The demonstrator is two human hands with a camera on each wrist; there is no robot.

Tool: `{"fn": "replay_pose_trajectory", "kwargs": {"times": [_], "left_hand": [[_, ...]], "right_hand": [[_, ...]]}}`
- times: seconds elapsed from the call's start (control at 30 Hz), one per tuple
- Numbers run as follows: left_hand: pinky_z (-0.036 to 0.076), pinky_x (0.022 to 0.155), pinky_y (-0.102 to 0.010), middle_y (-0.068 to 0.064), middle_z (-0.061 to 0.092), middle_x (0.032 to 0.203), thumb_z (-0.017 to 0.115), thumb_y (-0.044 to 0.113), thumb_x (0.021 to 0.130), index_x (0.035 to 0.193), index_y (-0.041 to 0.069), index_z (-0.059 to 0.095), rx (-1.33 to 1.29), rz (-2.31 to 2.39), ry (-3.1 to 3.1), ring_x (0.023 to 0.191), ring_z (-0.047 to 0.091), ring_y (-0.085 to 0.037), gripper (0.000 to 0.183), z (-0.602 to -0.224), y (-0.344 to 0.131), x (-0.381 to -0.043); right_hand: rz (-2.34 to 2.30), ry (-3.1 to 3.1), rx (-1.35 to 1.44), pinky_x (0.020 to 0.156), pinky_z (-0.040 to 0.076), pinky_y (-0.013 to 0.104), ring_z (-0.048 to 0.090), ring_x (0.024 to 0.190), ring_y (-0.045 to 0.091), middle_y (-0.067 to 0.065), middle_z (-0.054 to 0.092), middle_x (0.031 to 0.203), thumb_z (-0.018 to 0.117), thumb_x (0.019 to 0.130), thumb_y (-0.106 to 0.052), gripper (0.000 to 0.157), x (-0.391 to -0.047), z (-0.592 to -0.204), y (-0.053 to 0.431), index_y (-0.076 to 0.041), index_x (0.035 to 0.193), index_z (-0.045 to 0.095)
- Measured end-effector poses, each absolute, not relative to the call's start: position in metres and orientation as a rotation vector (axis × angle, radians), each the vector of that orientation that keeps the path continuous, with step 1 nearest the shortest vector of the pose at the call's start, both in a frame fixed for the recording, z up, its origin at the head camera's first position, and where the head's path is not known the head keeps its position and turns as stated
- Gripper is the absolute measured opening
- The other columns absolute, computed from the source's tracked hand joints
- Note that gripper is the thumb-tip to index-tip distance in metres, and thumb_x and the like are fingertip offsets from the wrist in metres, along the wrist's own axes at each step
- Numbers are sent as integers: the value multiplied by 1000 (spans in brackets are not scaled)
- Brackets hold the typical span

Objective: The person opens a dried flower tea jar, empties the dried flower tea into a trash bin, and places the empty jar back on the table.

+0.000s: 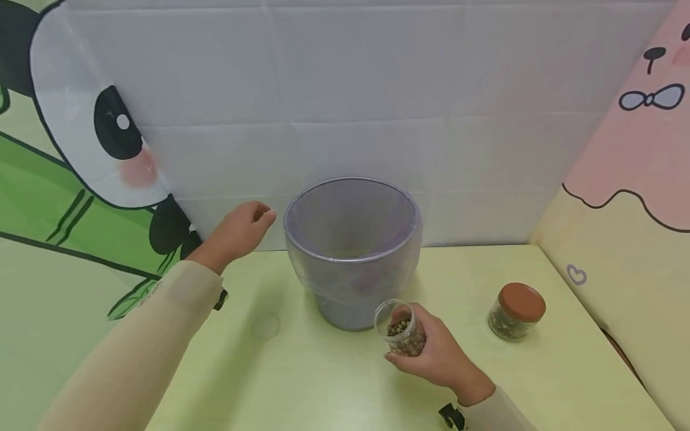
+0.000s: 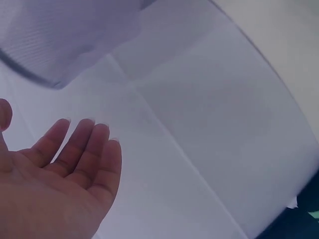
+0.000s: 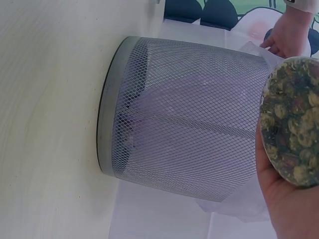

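A silvery mesh wastebasket (image 1: 353,284), lined with a translucent purple bag (image 3: 199,104), stands upright against the back wall. My right hand (image 1: 439,350) grips a clear jar (image 1: 409,344) in front of the basket. The jar has no lid on it, tilts a little to the left, and contains a dried mix of brownish and greenish pieces (image 1: 399,327). Beside the basket's left rim, my left hand (image 1: 237,230) hovers in the air with nothing in it. Its fingers (image 2: 92,149) are loosely bent in the left wrist view, apart from the bag.
Toward the right of the pale yellow table (image 1: 453,287) stands another jar (image 1: 509,323) with an orange-brown lid (image 1: 521,302). A thin clear disc (image 1: 266,326) lies left of the basket. Cartoon-printed sheets (image 1: 636,155) border the table.
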State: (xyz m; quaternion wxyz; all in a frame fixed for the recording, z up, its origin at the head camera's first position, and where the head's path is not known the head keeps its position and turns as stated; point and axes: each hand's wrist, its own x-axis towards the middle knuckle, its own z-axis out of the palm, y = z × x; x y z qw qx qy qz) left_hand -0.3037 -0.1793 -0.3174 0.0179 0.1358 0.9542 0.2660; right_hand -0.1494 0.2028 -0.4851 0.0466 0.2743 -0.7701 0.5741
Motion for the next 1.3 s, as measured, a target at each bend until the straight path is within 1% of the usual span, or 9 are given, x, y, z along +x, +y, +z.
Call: {"fn": "replay_pose_trajectory", "kwargs": {"times": [0.3, 0.43, 0.6, 0.73, 0.8, 0.9, 1.0, 1.2, 1.3], "left_hand": [[35, 110, -62, -19, 42, 153, 31, 71, 102, 157, 4, 33, 216, 997, 2923, 139, 42, -40, 86, -295, -161, -311], [35, 110, -62, -20, 40, 154, 31, 70, 102, 158, 3, 32, 94, 1034, 2880, 139, 41, -41, 87, -294, -149, -313], [39, 107, -60, -19, 45, 148, 33, 63, 105, 154, 2, 35, 19, 1074, 2831, 131, 47, -39, 78, -301, -136, -319], [46, 96, -53, -19, 53, 130, 35, 59, 106, 151, -1, 37, 16, 1096, 2804, 114, 54, -34, 75, -310, -133, -326], [48, 81, -44, -14, 56, 109, 37, 56, 107, 144, -2, 41, 17, 1142, 2772, 88, 55, -26, 69, -315, -132, -331], [42, 60, -32, -4, 53, 82, 39, 49, 109, 124, -1, 49, 10, 1246, 2714, 59, 43, -15, 53, -320, -129, -336], [31, 46, -26, 1, 48, 63, 39, 41, 110, 106, -1, 52, 11, 1337, 2660, 45, 32, -10, 44, -325, -126, -341], [33, 45, -24, -3, 52, 75, 42, 24, 106, 117, -2, 46, -35, 1420, 2618, 47, 36, -9, 29, -331, -120, -344], [35, 47, -23, -5, 52, 80, 44, 20, 104, 116, 0, 45, -54, 1422, 2613, 49, 38, -9, 23, -333, -118, -345]], "right_hand": [[1726, -2367, 820, 82, 57, 36, 65, 99, 20, 3, 64, 115, 88, 84, -20, 53, -149, -486, 203, -21, 127, 58], [1732, -2362, 826, 82, 57, 36, 65, 99, 21, 3, 64, 115, 88, 84, -20, 53, -149, -488, 203, -21, 128, 57], [1742, -2360, 825, 81, 57, 36, 65, 99, 21, 4, 64, 115, 87, 84, -17, 53, -149, -489, 204, -21, 128, 57], [1742, -2359, 827, 81, 57, 36, 65, 99, 21, 2, 64, 115, 87, 84, -16, 54, -149, -490, 203, -23, 128, 57], [1744, -2356, 827, 81, 57, 36, 65, 99, 21, 1, 64, 115, 87, 84, -16, 54, -150, -491, 203, -23, 128, 57], [1748, -2356, 822, 80, 57, 36, 65, 98, 20, 0, 64, 115, 88, 83, -17, 55, -150, -492, 203, -24, 128, 57], [1756, -2354, 817, 80, 58, 36, 66, 98, 21, 1, 64, 115, 88, 83, -17, 55, -150, -492, 203, -24, 128, 57], [1770, -2353, 816, 80, 58, 36, 65, 98, 21, 2, 64, 115, 88, 84, -18, 54, -150, -492, 205, -23, 128, 57], [1762, -2346, 825, 80, 57, 36, 65, 98, 21, 3, 64, 115, 87, 84, -16, 54, -151, -493, 205, -22, 129, 57]]}}
